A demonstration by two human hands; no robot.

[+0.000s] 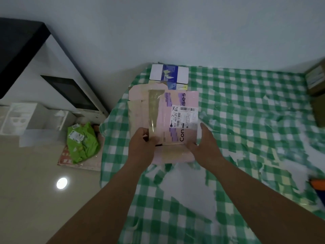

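A flattened pink cardboard box with purple print, brown tape and a white shipping label lies at the left edge of a table covered in green-and-white checked cloth. My left hand grips its near left part, thumb over the tape strip. On the near right edge, my right hand holds the box, thumb raised along the side. Beyond the pink box lies a flattened white and blue carton.
On the floor to the left lie a green plastic mailer bag on a pinkish flat card, a white plastic holder and a white cabinet with a dark panel. Brown boxes stand at the table's far right. An orange object shows at the right edge.
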